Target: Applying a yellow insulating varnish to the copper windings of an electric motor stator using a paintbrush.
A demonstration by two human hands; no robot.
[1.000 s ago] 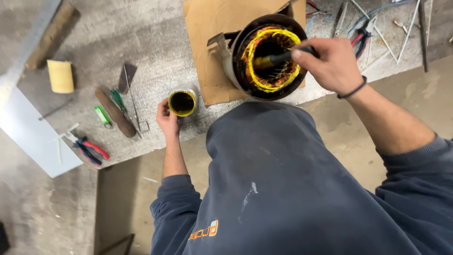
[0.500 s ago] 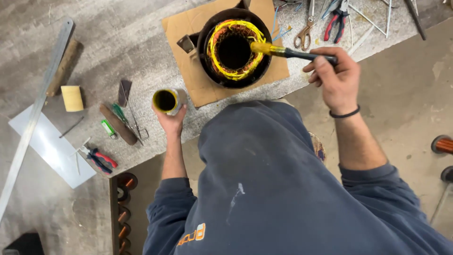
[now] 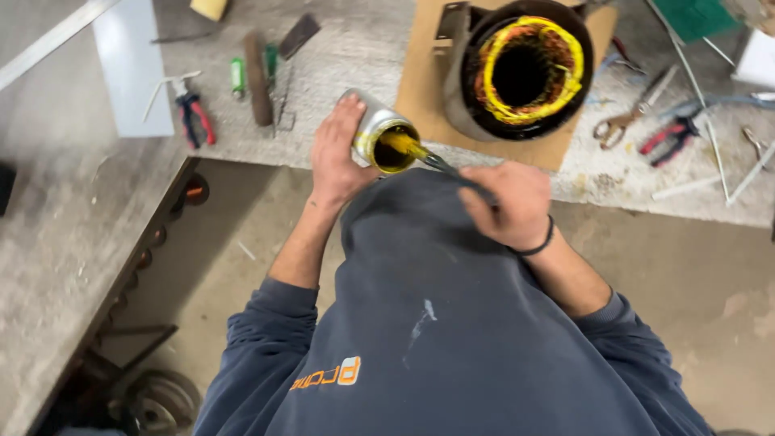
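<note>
My left hand (image 3: pixel 337 153) grips a small metal can (image 3: pixel 378 129) of yellow liquid, tilted toward me at the bench's front edge. My right hand (image 3: pixel 507 202) holds a dark-handled brush (image 3: pixel 424 155) whose yellow tip dips into the can's mouth. Behind them a round black motor stator (image 3: pixel 525 69) with yellow-coated copper windings stands on a brown cardboard sheet (image 3: pixel 424 69).
On the grey workbench (image 3: pixel 355 48) lie red-handled pliers (image 3: pixel 194 113), a green marker (image 3: pixel 237 77), a wooden-handled tool (image 3: pixel 258 77), scissors (image 3: pixel 626 121), more red pliers (image 3: pixel 670 137) and metal rods (image 3: pixel 702 89). A grey metal sheet (image 3: pixel 133 64) lies at the left.
My right hand has pulled the brush back from the stator windings to the can. My left hand has lifted and tilted the can toward me. The view has shifted closer.
</note>
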